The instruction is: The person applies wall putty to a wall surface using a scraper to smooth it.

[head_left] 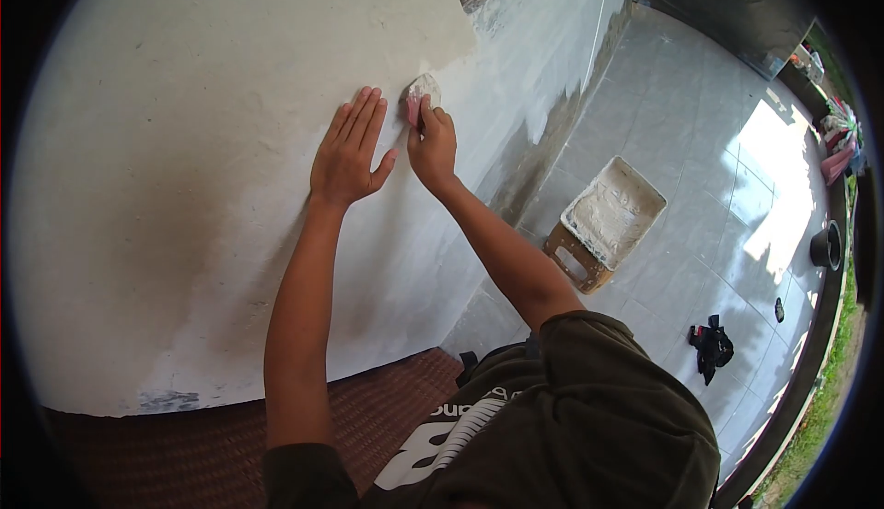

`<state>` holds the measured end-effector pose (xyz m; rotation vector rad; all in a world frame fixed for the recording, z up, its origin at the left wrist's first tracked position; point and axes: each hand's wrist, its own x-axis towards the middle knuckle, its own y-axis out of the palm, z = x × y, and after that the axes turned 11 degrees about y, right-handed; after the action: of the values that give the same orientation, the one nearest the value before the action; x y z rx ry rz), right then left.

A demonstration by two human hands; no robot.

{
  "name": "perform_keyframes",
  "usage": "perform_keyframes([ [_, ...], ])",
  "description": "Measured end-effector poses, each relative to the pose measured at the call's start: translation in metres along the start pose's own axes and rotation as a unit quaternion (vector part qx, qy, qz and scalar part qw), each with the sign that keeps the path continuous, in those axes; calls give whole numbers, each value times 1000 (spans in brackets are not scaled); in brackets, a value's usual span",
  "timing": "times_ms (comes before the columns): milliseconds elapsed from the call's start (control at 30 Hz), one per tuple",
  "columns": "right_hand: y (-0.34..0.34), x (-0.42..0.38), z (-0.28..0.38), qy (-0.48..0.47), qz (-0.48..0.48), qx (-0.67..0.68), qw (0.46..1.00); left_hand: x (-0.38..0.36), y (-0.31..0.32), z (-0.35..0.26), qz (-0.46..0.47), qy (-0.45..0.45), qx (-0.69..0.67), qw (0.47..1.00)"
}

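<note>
My left hand (347, 152) lies flat against the pale wall (230, 94), its fingers stretched upward and thumb out. Just to its right, my right hand (433, 150) grips a small pink scraper (414, 109) at the wall surface. Whitish putty (425, 87) covers the scraper's upper end; its full shape is partly hidden by my fingers. Around both hands the wall has a patchy cream and white coating.
On a brown stool (578, 260) to the right stands a tray (652, 224) of white putty. Grey floor tiles (635, 76) run along the wall. Farther right are a dark bundle (711, 348) and a black bucket (825, 245). Brown woven material (368, 398) lies below me.
</note>
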<state>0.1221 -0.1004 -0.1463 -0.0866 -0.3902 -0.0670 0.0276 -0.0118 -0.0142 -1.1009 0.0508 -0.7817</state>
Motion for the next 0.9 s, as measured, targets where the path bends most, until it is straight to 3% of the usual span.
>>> perform_keyframes([
  [133,-28,-46,9,20,92,46,994,-1,1,0,3,0,15,1000],
  [200,-37,-39,7,10,72,137,988,-1,0,0,8,-1,16,1000],
  [233,-38,-22,9,-17,15,138,990,0,0,0,10,-1,17,1000],
  [333,-42,34,7,0,-52,83,995,-1,1,0,12,0,26,1000],
  [467,-21,62,-6,-12,-70,31,997,0,0,-1,17,2,30,999],
  [567,1,29,-2,-47,-39,-8,998,0,0,-1,10,-1,3,1000],
  [733,-36,-62,5,-53,134,71,987,-1,0,0,1,0,-5,1000],
  [800,-49,-68,2,-67,123,93,986,0,-1,0,2,1,-3,1000],
  [900,-49,-17,5,-45,17,129,990,-1,-2,-2,11,0,11,1000],
])
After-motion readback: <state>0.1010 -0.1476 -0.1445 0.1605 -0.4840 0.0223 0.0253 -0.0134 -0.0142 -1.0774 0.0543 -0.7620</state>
